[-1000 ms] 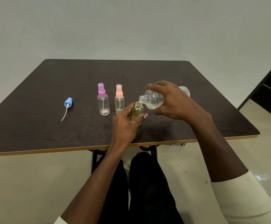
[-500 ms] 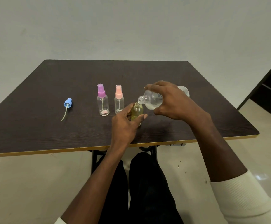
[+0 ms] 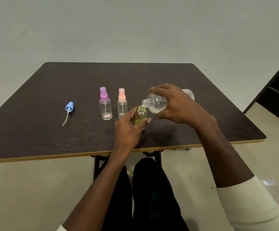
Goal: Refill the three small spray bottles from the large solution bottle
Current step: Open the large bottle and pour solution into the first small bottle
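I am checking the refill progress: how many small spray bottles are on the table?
3: the purple-capped bottle and pink-capped bottle stand side by side; the uncapped bottle is gripped by the left hand. None seems hidden.

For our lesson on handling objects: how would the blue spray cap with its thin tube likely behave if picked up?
The blue spray cap looks small and plastic, so probably very light. Its thin tube lies curved on the table, so it would likely flex and dangle.

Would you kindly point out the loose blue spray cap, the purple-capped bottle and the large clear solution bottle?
loose blue spray cap (image 3: 69, 106), head view, on its blue head.
purple-capped bottle (image 3: 105, 108), head view, on its clear body.
large clear solution bottle (image 3: 157, 102), head view, on its shoulder.
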Tool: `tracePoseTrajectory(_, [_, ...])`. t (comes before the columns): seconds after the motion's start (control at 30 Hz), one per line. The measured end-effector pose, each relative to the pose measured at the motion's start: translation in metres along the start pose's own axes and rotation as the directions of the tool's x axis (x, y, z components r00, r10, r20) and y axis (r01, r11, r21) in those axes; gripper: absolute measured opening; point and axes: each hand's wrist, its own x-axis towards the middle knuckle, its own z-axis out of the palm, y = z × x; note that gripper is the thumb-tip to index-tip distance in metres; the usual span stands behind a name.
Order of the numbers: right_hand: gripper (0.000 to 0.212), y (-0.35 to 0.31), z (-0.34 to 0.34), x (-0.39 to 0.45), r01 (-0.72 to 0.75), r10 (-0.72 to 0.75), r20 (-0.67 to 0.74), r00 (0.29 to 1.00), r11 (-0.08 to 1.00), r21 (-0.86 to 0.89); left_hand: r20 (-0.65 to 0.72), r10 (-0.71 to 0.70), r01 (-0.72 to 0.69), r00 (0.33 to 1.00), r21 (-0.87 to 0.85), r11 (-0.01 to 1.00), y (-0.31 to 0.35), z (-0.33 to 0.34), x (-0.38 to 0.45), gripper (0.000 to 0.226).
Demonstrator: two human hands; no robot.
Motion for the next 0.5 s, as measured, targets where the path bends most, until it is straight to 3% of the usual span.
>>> tracePoseTrajectory(0.5, [0.079,-0.0011,-0.001,-0.0003,0.005,-0.005,0.004,1.0,1.0,0.002,-0.011,0.003,-0.003,1.0,0.013,1.0,-0.0016,0.0004,0.0,0.044])
